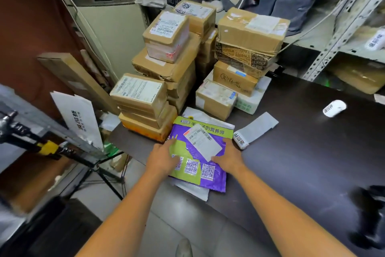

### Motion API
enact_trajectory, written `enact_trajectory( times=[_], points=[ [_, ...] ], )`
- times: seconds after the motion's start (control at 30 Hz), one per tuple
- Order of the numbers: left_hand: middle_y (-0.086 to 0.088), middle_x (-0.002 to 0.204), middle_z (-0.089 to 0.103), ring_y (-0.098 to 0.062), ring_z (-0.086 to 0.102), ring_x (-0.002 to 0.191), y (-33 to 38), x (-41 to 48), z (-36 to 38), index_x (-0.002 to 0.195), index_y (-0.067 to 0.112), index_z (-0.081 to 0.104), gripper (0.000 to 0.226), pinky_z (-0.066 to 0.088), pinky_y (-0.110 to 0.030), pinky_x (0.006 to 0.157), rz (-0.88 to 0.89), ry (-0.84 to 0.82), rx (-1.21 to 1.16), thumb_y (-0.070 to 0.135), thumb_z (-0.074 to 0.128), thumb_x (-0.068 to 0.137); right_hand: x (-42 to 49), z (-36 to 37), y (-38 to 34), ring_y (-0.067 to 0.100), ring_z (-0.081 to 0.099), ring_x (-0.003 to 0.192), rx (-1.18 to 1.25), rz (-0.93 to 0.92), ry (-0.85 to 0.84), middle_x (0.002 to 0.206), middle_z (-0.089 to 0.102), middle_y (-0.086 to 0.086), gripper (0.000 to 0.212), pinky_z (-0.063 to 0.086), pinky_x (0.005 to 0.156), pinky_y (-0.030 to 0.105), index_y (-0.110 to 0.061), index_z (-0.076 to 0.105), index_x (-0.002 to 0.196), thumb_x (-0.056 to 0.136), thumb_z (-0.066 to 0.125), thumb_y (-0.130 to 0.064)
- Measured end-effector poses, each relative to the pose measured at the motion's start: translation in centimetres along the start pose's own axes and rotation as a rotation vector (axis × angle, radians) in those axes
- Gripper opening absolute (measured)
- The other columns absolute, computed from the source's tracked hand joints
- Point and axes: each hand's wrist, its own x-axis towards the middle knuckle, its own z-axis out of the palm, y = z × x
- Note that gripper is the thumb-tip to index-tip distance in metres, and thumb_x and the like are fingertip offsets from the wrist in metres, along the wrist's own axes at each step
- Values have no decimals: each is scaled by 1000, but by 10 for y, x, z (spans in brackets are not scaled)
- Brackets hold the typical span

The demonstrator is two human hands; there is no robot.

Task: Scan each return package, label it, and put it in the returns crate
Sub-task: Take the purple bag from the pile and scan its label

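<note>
A flat purple and green mailer bag [214,175] with several QR codes lies at the near left corner of the dark table [302,152]. A white shipping label [203,142] sits on its top face. My left hand [164,157] rests flat on the bag's left side. My right hand [229,157] presses on its right edge, fingers beside the label. A white mailer [195,191] lies underneath it. Next to my right hand lies a roll of labels [241,139] with a loose strip [260,126].
Stacks of taped cardboard boxes [164,69] fill the table's far left. A white device [334,108] lies further right. Metal shelving [343,17] with grey bags stands behind. A black object [373,204] is at the right edge. A tripod [100,171] stands on the floor to the left.
</note>
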Motion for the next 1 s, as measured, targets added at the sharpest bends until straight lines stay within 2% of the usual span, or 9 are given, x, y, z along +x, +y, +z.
enact_trajectory(
  times=[0.13,0.3,0.43,0.6,0.67,0.73,0.87,0.93,1.0],
  points=[
    [-8,131,55,-31,52,119,0,-15,2,144,40,37,67,47,-37,93,-1,2,-76,25,67,86,-5,-3,4,27,59,114,-11,-69,-15,128,58,10,74,49,95,33,-17,44,137,74,83,-17],
    [-8,129,51,-27,56,108,14,-32,-4,139,40,41,68,50,-36,84,41,67,-222,10,69,85,-18,-17,-3,28,59,110,1,-147,33,125,55,13,69,47,92,30,-16,50,135,73,82,-14],
    [-3,136,48,-24,51,117,36,-42,-16,138,39,42,67,45,-29,82,83,105,-271,10,70,85,-26,-47,-9,26,57,114,83,-150,61,130,55,11,69,45,93,29,-14,49,135,75,81,-11],
    [3,128,50,-15,58,101,73,-50,-31,135,38,45,67,50,-22,67,153,121,-410,0,68,84,-33,-94,-10,25,57,112,154,-182,80,128,57,10,66,49,91,33,-13,50,133,75,81,-8],
    [3,122,54,-10,61,92,91,-52,-33,135,35,47,66,56,-28,69,168,113,-427,-2,69,84,-35,-112,-5,25,57,115,149,-187,80,129,58,9,65,49,94,34,-12,50,134,77,81,-9],
    [2,118,55,-7,61,87,108,-52,-28,134,30,50,64,56,-27,69,183,90,-424,-3,69,83,-38,-130,3,25,57,115,124,-197,92,129,58,9,64,49,94,33,-11,52,134,77,81,-11],
    [-6,123,57,-21,63,100,145,-41,-3,131,32,53,64,55,-39,86,236,13,-375,1,72,79,-40,-164,39,27,56,118,55,-178,137,131,53,12,67,50,98,39,-11,53,135,76,83,-15],
    [-5,119,56,-22,62,101,168,-29,15,130,33,53,64,54,-37,88,274,-37,-319,5,75,77,-39,-181,64,29,56,117,28,-129,170,129,50,12,67,51,98,42,-15,52,135,75,84,-19],
    [-3,112,56,-19,60,97,190,-19,34,130,29,54,64,51,-27,81,324,-95,-290,7,78,75,-37,-194,91,28,56,115,7,-71,208,126,49,12,68,51,97,39,-17,51,136,76,84,-21]
  ],
)
